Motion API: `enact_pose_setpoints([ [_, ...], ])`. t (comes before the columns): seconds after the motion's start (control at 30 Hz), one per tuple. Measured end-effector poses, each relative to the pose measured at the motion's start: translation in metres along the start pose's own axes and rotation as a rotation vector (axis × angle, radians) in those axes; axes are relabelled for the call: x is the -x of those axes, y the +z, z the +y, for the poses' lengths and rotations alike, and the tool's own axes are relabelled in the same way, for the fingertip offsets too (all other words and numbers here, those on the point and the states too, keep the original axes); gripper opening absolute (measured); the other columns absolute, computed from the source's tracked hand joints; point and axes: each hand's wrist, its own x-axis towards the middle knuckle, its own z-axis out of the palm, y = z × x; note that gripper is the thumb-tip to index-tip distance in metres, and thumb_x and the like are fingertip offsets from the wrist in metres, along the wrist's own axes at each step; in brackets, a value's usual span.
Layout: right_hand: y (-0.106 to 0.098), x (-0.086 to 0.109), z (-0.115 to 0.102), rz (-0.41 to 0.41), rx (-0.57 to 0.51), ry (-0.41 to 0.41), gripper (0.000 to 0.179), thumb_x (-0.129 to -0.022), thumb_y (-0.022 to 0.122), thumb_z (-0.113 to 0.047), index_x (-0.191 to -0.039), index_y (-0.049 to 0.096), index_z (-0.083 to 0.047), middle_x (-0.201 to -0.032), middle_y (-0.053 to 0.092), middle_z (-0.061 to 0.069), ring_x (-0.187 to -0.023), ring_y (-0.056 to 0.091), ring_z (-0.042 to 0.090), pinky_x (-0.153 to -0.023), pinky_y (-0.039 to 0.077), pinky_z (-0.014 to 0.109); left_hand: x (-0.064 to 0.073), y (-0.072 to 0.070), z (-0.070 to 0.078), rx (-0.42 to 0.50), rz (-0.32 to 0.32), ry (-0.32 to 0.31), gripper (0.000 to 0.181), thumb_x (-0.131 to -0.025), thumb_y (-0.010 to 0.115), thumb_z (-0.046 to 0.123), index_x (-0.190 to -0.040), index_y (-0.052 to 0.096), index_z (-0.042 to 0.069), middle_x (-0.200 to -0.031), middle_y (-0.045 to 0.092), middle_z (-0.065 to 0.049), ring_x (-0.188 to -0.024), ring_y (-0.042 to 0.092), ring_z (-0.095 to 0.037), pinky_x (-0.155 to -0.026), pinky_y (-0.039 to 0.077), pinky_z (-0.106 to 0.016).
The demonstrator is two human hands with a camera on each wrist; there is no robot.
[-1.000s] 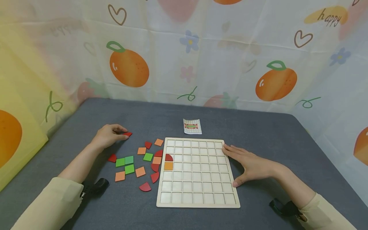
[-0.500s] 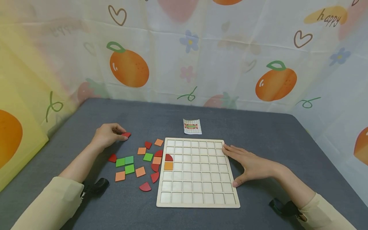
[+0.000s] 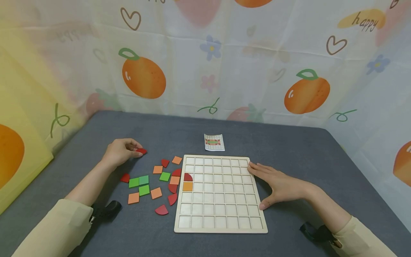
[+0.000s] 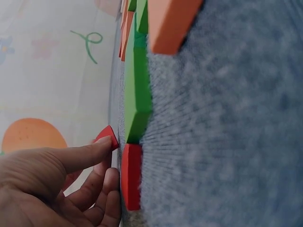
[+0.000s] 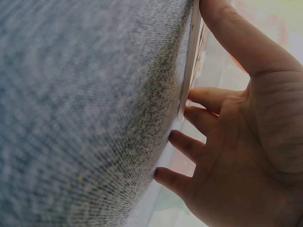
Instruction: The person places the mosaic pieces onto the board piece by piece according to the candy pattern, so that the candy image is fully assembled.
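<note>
My left hand (image 3: 119, 152) pinches a red quarter-circle tile (image 3: 142, 151) between thumb and fingers, left of the board; the left wrist view shows the same red tile (image 4: 109, 136) at the thumb tip. On the right, my right hand (image 3: 282, 184) rests its spread fingers and thumb against the side edge of the white grid board (image 3: 221, 230). Two tiles lie in the board's left column: a red quarter-circle (image 3: 188, 177) and, just below it, an orange square (image 3: 187, 186).
Loose tiles lie between my left hand and the board: green squares (image 3: 144, 190), orange squares (image 3: 133, 198) and red quarter-circles (image 3: 161, 210). Behind the board lies a small card (image 3: 214, 142) with a printed grid pattern. A patterned cloth (image 3: 224, 71) hangs behind the grey table (image 3: 273, 139).
The red tile in my left fingers has turned slightly, while that hand stays about where it was. My right hand keeps still on the board's edge. The head view shifts slightly.
</note>
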Motion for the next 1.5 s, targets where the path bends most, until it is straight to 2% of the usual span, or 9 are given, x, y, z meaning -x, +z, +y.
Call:
enact_pose_setpoints([
  [0.1, 0.001, 0.0, 0.0, 0.001, 0.002, -0.001, 0.121, -0.07, 0.078, -0.063, -0.159, 0.014, -0.013, -0.169, 0.006, 0.01, -0.154, 0.006, 0.045, -0.112, 0.016, 0.074, 0.001, 0.0, 0.001, -0.004, 0.011, 0.013, 0.03, -0.09, 0.072, 0.023, -0.114, 0.068, 0.005, -0.112, 0.069, -0.021, -0.093, 0.061, -0.029, -0.07, 0.047, -0.03],
  [0.3, 0.001, 0.0, 0.002, 0.004, 0.007, -0.003, 0.121, -0.07, 0.078, -0.064, -0.159, 0.014, -0.013, -0.169, 0.005, 0.01, -0.154, 0.006, 0.044, -0.112, 0.016, 0.074, 0.002, -0.002, 0.009, -0.012, 0.047, 0.058, 0.029, -0.091, 0.071, 0.025, -0.114, 0.069, 0.007, -0.111, 0.07, -0.019, -0.098, 0.062, -0.03, -0.078, 0.048, -0.039],
  [0.43, 0.001, -0.001, 0.002, 0.007, 0.01, -0.004, 0.121, -0.07, 0.078, -0.063, -0.159, 0.014, -0.013, -0.169, 0.006, 0.01, -0.154, 0.006, 0.045, -0.111, 0.016, 0.074, 0.002, -0.002, 0.015, -0.006, 0.068, 0.091, 0.027, -0.091, 0.071, 0.024, -0.113, 0.069, 0.008, -0.107, 0.071, -0.017, -0.095, 0.064, -0.027, -0.076, 0.048, -0.034],
  [0.6, 0.001, -0.001, 0.001, 0.009, 0.013, -0.007, 0.121, -0.07, 0.078, -0.063, -0.159, 0.015, -0.012, -0.169, 0.006, 0.012, -0.153, 0.007, 0.045, -0.111, 0.017, 0.074, 0.003, 0.004, 0.021, 0.053, 0.053, 0.104, 0.025, -0.091, 0.07, 0.02, -0.112, 0.069, 0.007, -0.105, 0.07, -0.015, -0.088, 0.07, -0.025, -0.073, 0.053, -0.031],
  [0.73, 0.001, 0.0, 0.0, 0.013, 0.018, -0.009, 0.121, -0.07, 0.078, -0.064, -0.159, 0.015, -0.011, -0.169, 0.007, 0.011, -0.153, 0.008, 0.045, -0.111, 0.017, 0.074, 0.004, 0.011, 0.027, 0.071, 0.031, 0.116, 0.023, -0.092, 0.069, 0.019, -0.112, 0.069, 0.009, -0.104, 0.069, -0.013, -0.096, 0.068, -0.027, -0.076, 0.055, -0.033],
  [0.87, 0.001, 0.0, 0.0, 0.013, 0.018, -0.009, 0.121, -0.07, 0.078, -0.064, -0.159, 0.015, -0.011, -0.169, 0.006, 0.011, -0.153, 0.007, 0.045, -0.111, 0.016, 0.074, 0.007, 0.017, 0.033, 0.065, -0.005, 0.142, 0.022, -0.092, 0.069, 0.019, -0.112, 0.07, 0.01, -0.105, 0.068, -0.013, -0.104, 0.065, -0.031, -0.077, 0.054, -0.035],
  [1.13, 0.001, -0.001, 0.001, 0.005, 0.017, -0.003, 0.121, -0.07, 0.078, -0.063, -0.159, 0.014, -0.012, -0.169, 0.005, 0.011, -0.154, 0.007, 0.045, -0.111, 0.016, 0.075, 0.009, 0.027, 0.043, 0.067, -0.093, 0.203, 0.022, -0.092, 0.069, 0.02, -0.113, 0.071, 0.012, -0.105, 0.069, -0.009, -0.103, 0.068, -0.028, -0.081, 0.055, -0.037],
  [1.4, 0.001, -0.001, 0.001, 0.004, 0.014, -0.007, 0.121, -0.07, 0.078, -0.064, -0.159, 0.014, -0.012, -0.169, 0.005, 0.011, -0.154, 0.006, 0.045, -0.112, 0.016, 0.074, 0.017, 0.041, 0.061, 0.122, -0.251, 0.295, 0.02, -0.09, 0.071, 0.016, -0.109, 0.074, 0.013, -0.103, 0.072, -0.008, -0.092, 0.071, -0.018, -0.073, 0.054, -0.031],
  [1.5, 0.001, -0.001, 0.001, 0.004, 0.012, -0.007, 0.121, -0.07, 0.077, -0.064, -0.159, 0.014, -0.012, -0.169, 0.004, 0.01, -0.154, 0.006, 0.045, -0.112, 0.016, 0.074, 0.021, 0.048, 0.069, 0.117, -0.288, 0.338, 0.02, -0.089, 0.072, 0.013, -0.108, 0.074, 0.012, -0.102, 0.072, -0.007, -0.087, 0.07, -0.015, -0.071, 0.053, -0.03],
])
